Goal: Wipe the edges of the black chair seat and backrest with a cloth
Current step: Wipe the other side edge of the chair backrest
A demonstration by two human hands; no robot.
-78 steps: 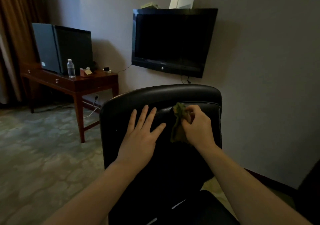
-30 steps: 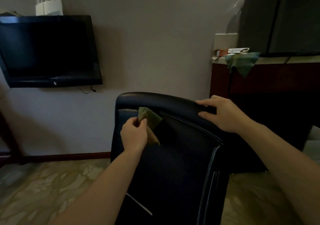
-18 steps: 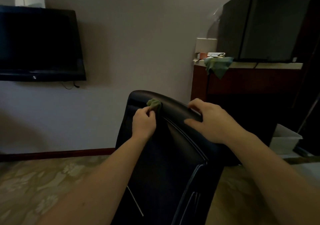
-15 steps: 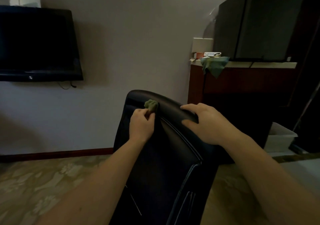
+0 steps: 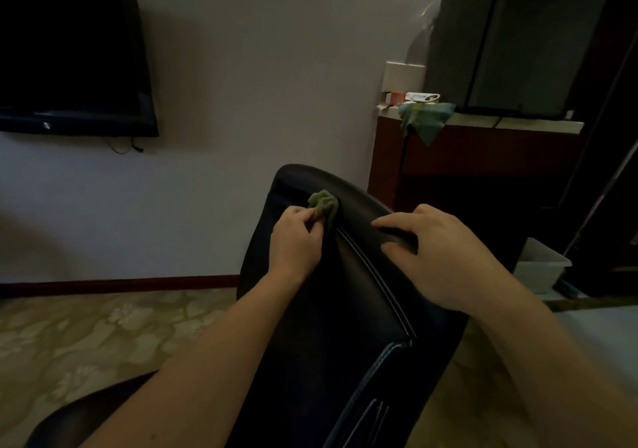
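The black chair's backrest [image 5: 345, 309] fills the lower middle, seen from behind and turned at an angle. My left hand [image 5: 295, 240] pinches a bunched green cloth [image 5: 324, 204] against the seam near the top edge of the backrest. Just to the right of it, my right hand [image 5: 438, 254] rests on the top edge of the backrest, fingers curled over it. A dark curve of the chair seat [image 5: 86, 409] shows at the lower left.
A wall-mounted TV [image 5: 72, 57] hangs at the upper left. A dark wood cabinet [image 5: 483, 171] stands right behind the chair, with a mini fridge [image 5: 518, 40] and a second green cloth [image 5: 423, 118] on it. A white bin [image 5: 540, 270] sits on the floor. Patterned carpet [image 5: 103, 337] lies left.
The cloth passed from my right hand to my left, and the chair turned. Over the last half second my left hand has held the cloth near the top seam while my right hand stays on the top edge.
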